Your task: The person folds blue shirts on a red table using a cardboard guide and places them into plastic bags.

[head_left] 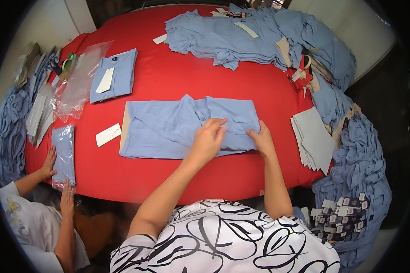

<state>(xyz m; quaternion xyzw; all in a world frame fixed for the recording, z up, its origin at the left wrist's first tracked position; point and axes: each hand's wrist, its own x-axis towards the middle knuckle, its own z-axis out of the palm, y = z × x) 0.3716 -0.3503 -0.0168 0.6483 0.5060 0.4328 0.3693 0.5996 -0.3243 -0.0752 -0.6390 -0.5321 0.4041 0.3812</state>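
A light blue knit garment [168, 132], folded into a long rectangle, lies crosswise before me on the red-covered table. A beige card edge shows along its left end. Over the middle of the cloth is my left hand [208, 139], its fingers loosely bent and apart, with nothing visible in them. My right hand [262, 139] grips the garment's right end, thumb on top and the other fingers at the edge. A white tag [108, 135] lies just left of the garment. Farther back sits a finished-looking folded blue garment [116, 77] with a white tag on it.
At left, a co-worker's hands [50, 164] press a bagged blue garment [64, 148]. Clear plastic bags [79, 77] and scissors [54, 66] lie beyond. Blue garments [228, 38] are heaped at the back; grey-white cards [313, 136] and more garments [360, 168] lie right.
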